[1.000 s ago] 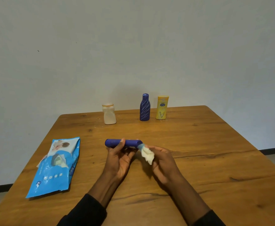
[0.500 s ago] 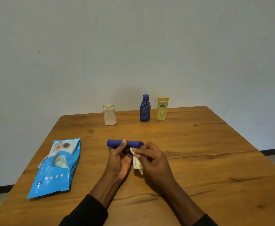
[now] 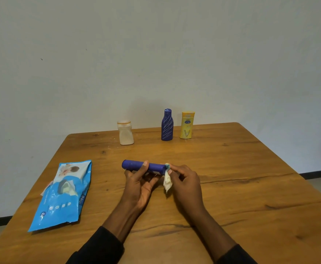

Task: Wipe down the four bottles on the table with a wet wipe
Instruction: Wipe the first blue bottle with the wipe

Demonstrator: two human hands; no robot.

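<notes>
My left hand point(image 3: 139, 184) grips a slim dark blue bottle point(image 3: 133, 165) held sideways above the table, thumb over its middle. My right hand point(image 3: 185, 180) pinches a crumpled white wet wipe point(image 3: 167, 182) against the bottle's right end, and the wipe's tail hangs down. Three more bottles stand upright along the far edge: a squat white one point(image 3: 125, 133), a dark blue striped one point(image 3: 167, 125) and a yellow one point(image 3: 187, 125).
A blue pack of wet wipes point(image 3: 63, 193) lies flat at the left of the wooden table point(image 3: 241, 178), its flap lifted. A plain wall rises right behind the far edge. Floor shows past the table's right side.
My right hand slid the wipe back along the bottle toward its right end. The left hand has kept its hold on the bottle.
</notes>
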